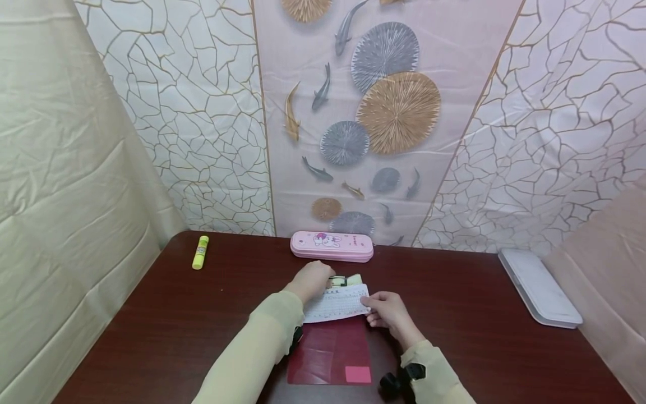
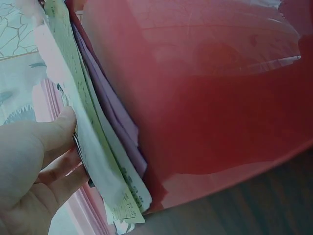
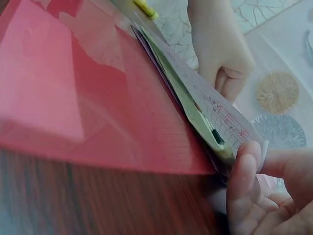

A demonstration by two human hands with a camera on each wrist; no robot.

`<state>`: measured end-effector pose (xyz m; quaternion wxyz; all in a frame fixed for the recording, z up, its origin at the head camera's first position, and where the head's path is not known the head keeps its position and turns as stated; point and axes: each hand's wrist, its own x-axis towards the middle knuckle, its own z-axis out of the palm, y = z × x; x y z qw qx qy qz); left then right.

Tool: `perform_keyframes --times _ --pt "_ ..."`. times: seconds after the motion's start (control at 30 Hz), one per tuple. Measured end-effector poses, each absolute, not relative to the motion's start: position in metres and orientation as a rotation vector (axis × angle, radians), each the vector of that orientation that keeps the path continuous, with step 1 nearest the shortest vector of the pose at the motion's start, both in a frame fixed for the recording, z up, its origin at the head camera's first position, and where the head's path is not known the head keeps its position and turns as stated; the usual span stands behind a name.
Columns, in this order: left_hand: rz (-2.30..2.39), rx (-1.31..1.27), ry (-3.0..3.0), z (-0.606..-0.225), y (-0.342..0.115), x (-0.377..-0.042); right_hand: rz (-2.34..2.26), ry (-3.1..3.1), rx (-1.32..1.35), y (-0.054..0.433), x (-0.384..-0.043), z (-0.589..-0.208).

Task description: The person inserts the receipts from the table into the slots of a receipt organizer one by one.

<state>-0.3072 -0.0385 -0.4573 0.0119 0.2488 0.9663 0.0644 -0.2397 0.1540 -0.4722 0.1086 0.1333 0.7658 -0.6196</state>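
A translucent red folder (image 1: 328,350) lies on the table with a pink patch (image 1: 357,374) at its lower right. At its far end is a stack of papers, with a white printed sheet (image 1: 335,303), yellow-green sheets (image 2: 105,132) and purple ones (image 2: 110,98). A dark clip-like piece (image 1: 343,281) shows at the stack's top. My left hand (image 1: 312,280) grips the stack's far edge beside that piece, thumb against the paper; some fingertips are hidden. My right hand (image 1: 388,313) pinches the white sheet's right corner between thumb and forefinger.
A pink pencil case (image 1: 331,247) with a cartoon print lies behind the papers. A yellow glue stick (image 1: 200,252) lies at the far left. On the right is a flat white case (image 1: 541,289) near the table edge. Patterned cloth (image 1: 212,112) hangs behind.
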Motion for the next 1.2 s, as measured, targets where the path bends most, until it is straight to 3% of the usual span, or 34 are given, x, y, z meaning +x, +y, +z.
perform_keyframes --times 0.77,1.2 --pt "0.185 0.842 3.006 -0.455 -0.041 -0.309 -1.707 2.426 0.371 0.143 -0.247 -0.48" --pt "-0.307 0.984 3.002 -0.453 -0.028 -0.304 -1.414 2.477 0.243 0.144 -0.253 -0.471"
